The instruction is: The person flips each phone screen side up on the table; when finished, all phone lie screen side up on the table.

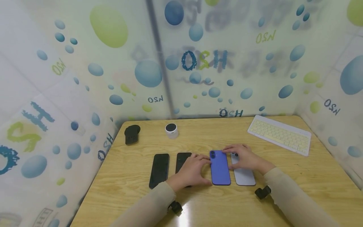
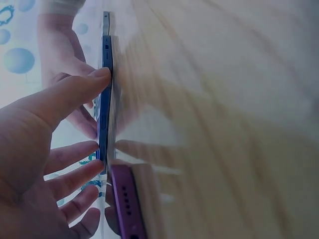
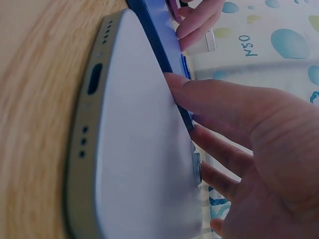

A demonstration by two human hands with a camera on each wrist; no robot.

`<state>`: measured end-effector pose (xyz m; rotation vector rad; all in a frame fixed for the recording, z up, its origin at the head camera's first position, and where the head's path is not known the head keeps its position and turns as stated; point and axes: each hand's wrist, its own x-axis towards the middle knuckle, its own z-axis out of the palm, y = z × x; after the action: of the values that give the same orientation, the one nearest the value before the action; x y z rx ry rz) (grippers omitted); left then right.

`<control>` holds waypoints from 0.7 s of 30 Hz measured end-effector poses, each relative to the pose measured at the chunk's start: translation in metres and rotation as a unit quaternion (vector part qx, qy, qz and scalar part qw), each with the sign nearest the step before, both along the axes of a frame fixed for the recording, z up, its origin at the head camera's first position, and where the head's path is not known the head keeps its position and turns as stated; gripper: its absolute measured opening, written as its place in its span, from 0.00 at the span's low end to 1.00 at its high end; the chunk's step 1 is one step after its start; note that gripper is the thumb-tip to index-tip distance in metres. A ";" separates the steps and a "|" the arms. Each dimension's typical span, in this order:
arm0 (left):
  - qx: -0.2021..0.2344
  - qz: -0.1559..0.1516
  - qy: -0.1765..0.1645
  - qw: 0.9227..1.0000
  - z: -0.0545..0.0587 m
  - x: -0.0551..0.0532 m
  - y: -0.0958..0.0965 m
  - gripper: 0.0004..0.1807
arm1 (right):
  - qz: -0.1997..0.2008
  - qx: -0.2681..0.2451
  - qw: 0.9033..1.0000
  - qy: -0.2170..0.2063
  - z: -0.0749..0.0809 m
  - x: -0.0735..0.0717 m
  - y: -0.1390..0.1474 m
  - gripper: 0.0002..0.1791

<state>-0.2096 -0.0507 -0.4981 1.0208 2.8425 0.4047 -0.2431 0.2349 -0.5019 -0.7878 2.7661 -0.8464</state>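
A blue phone (image 1: 220, 170) lies back up on the wooden table, its camera bump at the far left corner. My left hand (image 1: 194, 170) spreads along its left edge, thumb at the near corner and fingertips by the far end. At its right edge is my right hand (image 1: 244, 157), thumb on the side and fingers at the far corner, arching over a white phone (image 1: 245, 177). Beneath my left hand a black-screened phone (image 1: 181, 160) is partly hidden; its purple edge (image 2: 127, 201) shows in the left wrist view. Another black-screened phone (image 1: 159, 170) lies further left.
A white keyboard (image 1: 280, 134) sits at the back right of the table (image 1: 295, 183). Toward the back left are a small white cylinder with a dark top (image 1: 171, 130) and a black object (image 1: 132, 134). Patterned curtains (image 1: 198, 91) enclose the table's back and sides.
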 end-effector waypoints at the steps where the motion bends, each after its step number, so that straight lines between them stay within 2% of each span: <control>1: 0.001 0.003 -0.001 1.000 0.000 0.000 0.001 0.44 | 0.001 -0.001 1.000 0.001 0.000 0.000 0.000 0.36; 14: -0.007 0.019 -0.003 1.000 0.003 0.003 0.005 0.45 | -0.013 -0.009 1.000 -0.009 -0.004 -0.003 -0.002 0.38; 21: -0.014 0.017 -0.007 1.000 0.003 0.003 0.006 0.45 | -0.035 -0.049 0.997 -0.038 -0.004 -0.002 -0.004 0.37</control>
<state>-0.2065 -0.0449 -0.4951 0.9613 2.8494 0.3719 -0.2450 0.2304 -0.5060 -0.6631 2.7173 -1.0101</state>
